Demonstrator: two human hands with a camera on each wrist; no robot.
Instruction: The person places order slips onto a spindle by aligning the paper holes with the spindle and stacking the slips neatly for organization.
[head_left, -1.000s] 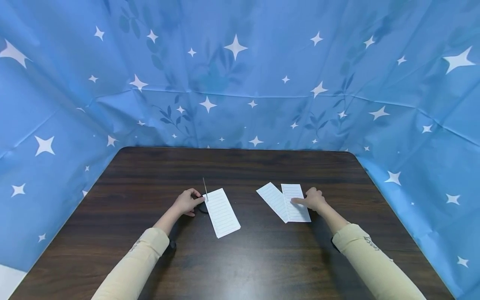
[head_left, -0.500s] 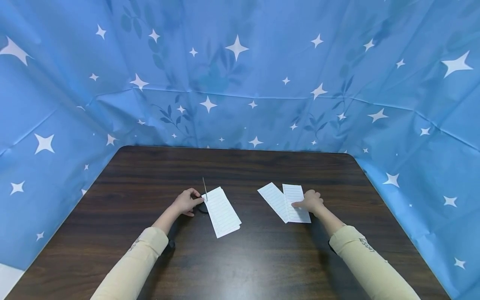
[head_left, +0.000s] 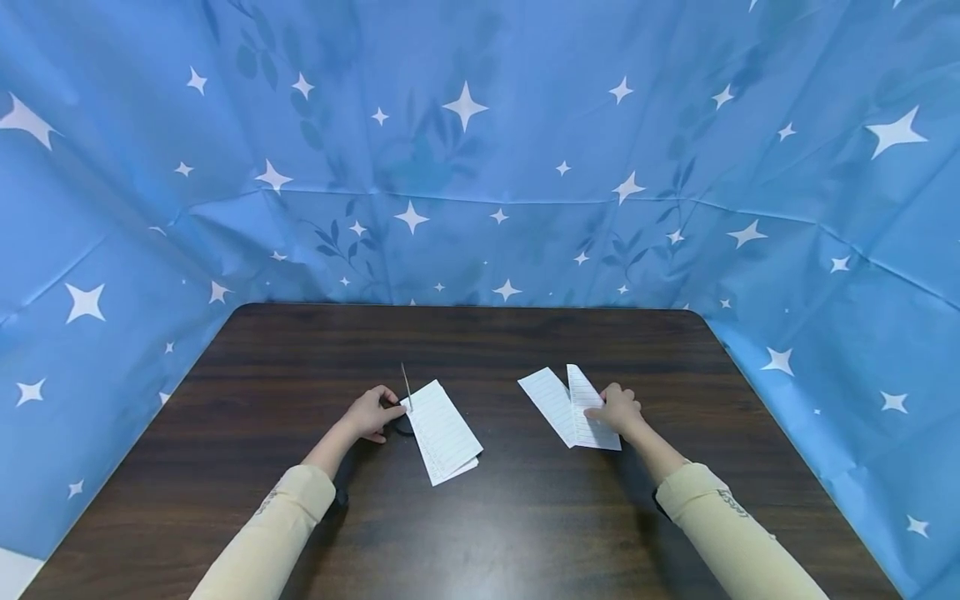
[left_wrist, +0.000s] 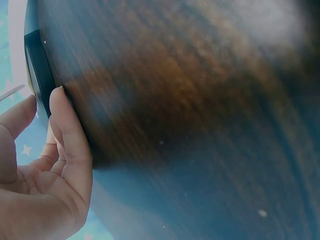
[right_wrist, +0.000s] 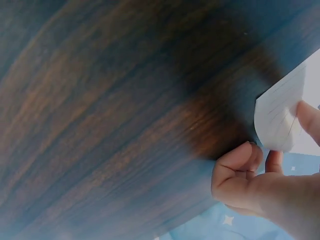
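Note:
A bill spike with a thin upright rod (head_left: 407, 385) and a dark base (head_left: 403, 427) stands left of centre. Lined paper slips (head_left: 444, 433) sit on it at their upper left corner, slightly fanned. My left hand (head_left: 367, 414) holds the spike's base at its edge between thumb and fingers; the left wrist view shows the dark base (left_wrist: 40, 70) there. On the right, my right hand (head_left: 618, 410) pinches a lined slip (head_left: 587, 396) by its right side, bending it upward. In the right wrist view that slip (right_wrist: 280, 117) curves between thumb and fingers.
Another lined slip (head_left: 549, 400) lies slanted on the table, partly under the pinched one. The dark wood table (head_left: 480, 525) reaches back to a blue curtain (head_left: 465, 167) with white stars.
My right hand has lifted and bent the right side of its slip, which lay flat earlier. The slips on the spike have fanned a little more. My left hand keeps its hold.

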